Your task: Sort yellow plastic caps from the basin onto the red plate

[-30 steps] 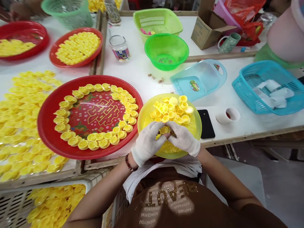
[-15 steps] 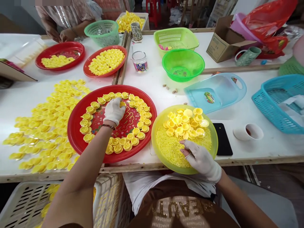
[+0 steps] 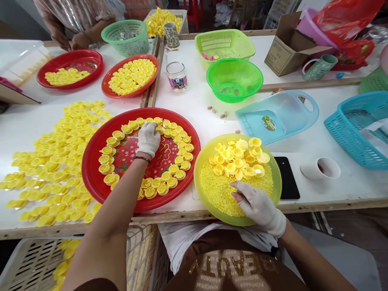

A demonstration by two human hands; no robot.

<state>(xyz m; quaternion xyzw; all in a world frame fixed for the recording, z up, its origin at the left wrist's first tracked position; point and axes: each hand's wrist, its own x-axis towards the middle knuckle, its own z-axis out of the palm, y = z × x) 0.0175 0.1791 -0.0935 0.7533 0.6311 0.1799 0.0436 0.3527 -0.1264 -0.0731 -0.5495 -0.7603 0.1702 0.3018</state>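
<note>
My left hand (image 3: 148, 139), in a white glove, reaches over the large red tray (image 3: 91, 173). Its fingers point down and are pinched at a small yellow cup in the upper part of a ring of yellow cups (image 3: 162, 189). On the right, my gloved right hand (image 3: 259, 206) hovers over the front of the yellow bowl (image 3: 198, 194), thumb and fingers drawn together with bare tips showing; what lies between them is too small to make out. Yellow granules (image 3: 216, 194) fill this bowl, and a heap of loose yellow cups (image 3: 236, 157) rests on them at the back.
Many yellow pieces (image 3: 60, 161) lie spread at left. Behind stand a glass jar (image 3: 176, 76), a green bowl (image 3: 235, 81) and a blue scoop (image 3: 279, 115). A white cup (image 3: 321, 167) and black phone (image 3: 287, 178) are at right. Another person's hands (image 3: 71, 40) are at upper left.
The view has shifted slightly. My left hand has moved a little toward the tray's upper edge, at the ring of cups. My right hand stays over the yellow bowl.
</note>
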